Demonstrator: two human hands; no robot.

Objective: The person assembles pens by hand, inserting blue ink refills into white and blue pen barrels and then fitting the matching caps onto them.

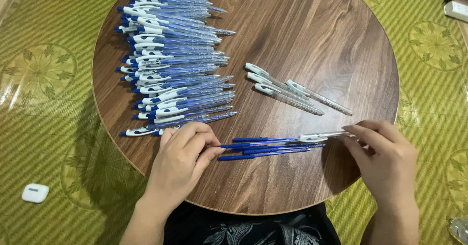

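My left hand (183, 160) rests on the round wooden table (302, 26), its fingertips pinching the left end of a blue ink refill (258, 150) from a small bunch of several lying side by side. My right hand (382, 160) holds a clear pen barrel with a white clip (319, 137) by its right end, just above the refills. A long stack of assembled blue-and-white pens (170, 55) covers the table's left side. Several empty clear barrels (292, 91) lie at the middle right.
The table stands on a green woven mat (44, 79) with leaf patterns. A white earbud case (35, 193) lies on the mat at lower left. A white power strip (457, 10) sits at the top right corner.
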